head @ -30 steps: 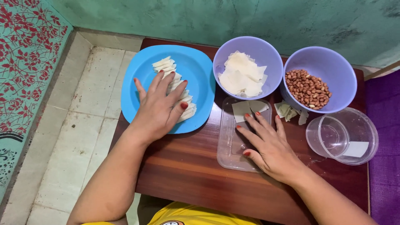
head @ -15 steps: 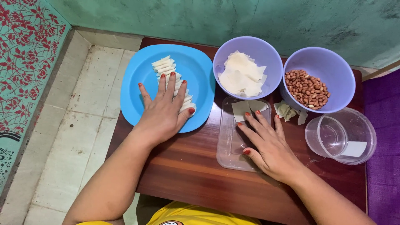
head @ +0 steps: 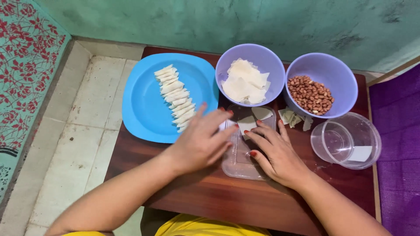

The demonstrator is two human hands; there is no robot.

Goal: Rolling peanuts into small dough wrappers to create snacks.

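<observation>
Two hands meet over a clear plastic lid (head: 245,161) at the bench's front middle. Left hand (head: 199,142) hovers, fingers spread, empty. Right hand (head: 275,153) presses flat on a thin pastry sheet (head: 247,124): light, limp, tearable, best lifted by a corner.

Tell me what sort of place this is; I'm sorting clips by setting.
Likely a home food-preparation corner: a low wooden table on tiled floor, with a blue plate of folded pastries and a bowl of peanuts.
</observation>
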